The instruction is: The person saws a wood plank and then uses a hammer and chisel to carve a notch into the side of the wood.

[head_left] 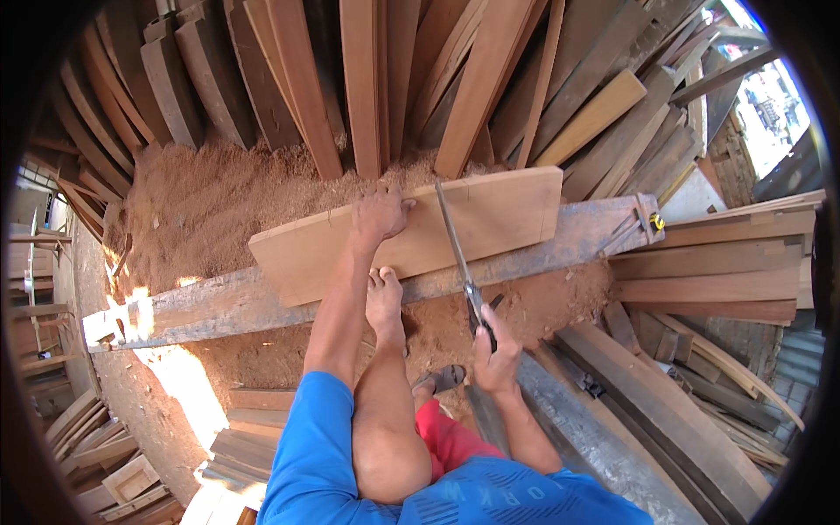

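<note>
A wide, light-brown wooden board (pixel 499 210) lies aslant on a long, worn plank bench (pixel 201 306). My left hand (pixel 382 212) bears on the board near its middle, its fingers bent over the far edge. In my right hand (pixel 497 354) is the dark handle of a handsaw. The narrow blade of the handsaw (pixel 454 234) crosses the board to the right of my left hand, its tip at the far edge. My bare foot (pixel 385 293) rests against the near side of the board. Whether the teeth have cut into the wood is too small to tell.
Reddish sawdust (pixel 201 210) is heaped behind the bench. Upright planks (pixel 363 79) lean along the far side. Stacked boards (pixel 709 262) lie at the right, with long beams (pixel 665 411) nearer me. A yellow-and-black item (pixel 656 222) sits at the bench's right end.
</note>
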Action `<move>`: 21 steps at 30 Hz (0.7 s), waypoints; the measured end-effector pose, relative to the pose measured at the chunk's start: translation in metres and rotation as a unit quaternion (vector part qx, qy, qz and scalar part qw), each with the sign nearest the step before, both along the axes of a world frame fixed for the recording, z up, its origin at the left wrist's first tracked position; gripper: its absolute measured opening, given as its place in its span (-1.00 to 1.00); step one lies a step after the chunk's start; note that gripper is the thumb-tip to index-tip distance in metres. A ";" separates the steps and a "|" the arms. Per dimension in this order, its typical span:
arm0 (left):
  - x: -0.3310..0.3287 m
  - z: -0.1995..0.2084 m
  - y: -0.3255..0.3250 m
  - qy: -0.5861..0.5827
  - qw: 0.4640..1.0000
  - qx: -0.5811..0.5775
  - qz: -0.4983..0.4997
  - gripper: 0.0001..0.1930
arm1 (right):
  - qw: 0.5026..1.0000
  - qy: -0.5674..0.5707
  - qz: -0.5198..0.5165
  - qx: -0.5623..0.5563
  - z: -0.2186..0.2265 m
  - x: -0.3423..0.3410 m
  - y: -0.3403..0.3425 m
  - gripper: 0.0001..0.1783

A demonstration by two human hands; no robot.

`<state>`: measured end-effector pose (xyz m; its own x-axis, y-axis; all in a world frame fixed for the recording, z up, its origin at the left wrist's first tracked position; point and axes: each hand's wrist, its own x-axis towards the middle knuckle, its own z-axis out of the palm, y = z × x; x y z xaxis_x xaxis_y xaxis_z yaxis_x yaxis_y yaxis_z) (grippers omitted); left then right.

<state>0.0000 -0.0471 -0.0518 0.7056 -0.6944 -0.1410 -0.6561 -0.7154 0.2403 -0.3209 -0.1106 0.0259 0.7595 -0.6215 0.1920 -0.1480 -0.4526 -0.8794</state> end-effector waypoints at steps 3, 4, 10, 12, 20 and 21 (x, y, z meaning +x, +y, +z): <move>-0.022 0.014 -0.007 -0.020 0.999 -0.036 -0.021 -0.53 | 0.997 0.045 -0.060 0.029 -0.013 0.073 -0.025 -0.61; -0.023 0.013 -0.013 -0.012 0.999 -0.044 -0.022 -0.53 | 0.995 0.059 -0.078 0.005 -0.014 0.113 -0.042 -0.63; -0.018 0.020 -0.004 0.021 0.999 -0.025 -0.013 -0.52 | 0.997 0.054 -0.032 0.035 -0.010 0.081 -0.026 -0.57; -0.007 0.012 0.001 0.038 0.999 0.005 0.012 -0.49 | 0.996 0.064 -0.018 0.056 -0.001 0.000 0.012 -0.55; -0.032 0.021 -0.020 0.012 0.999 -0.041 -0.016 -0.51 | 0.994 0.014 -0.059 -0.092 -0.015 0.128 -0.067 -0.60; -0.029 0.022 -0.020 0.027 0.999 -0.038 -0.002 -0.51 | 0.997 0.027 -0.045 -0.059 -0.016 0.124 -0.063 -0.60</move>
<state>-0.0292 -0.0669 -0.0300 0.6951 -0.7078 -0.1258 -0.6441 -0.6909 0.3284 -0.1964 -0.1732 0.0094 0.7128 -0.6630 0.2290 -0.2382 -0.5359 -0.8100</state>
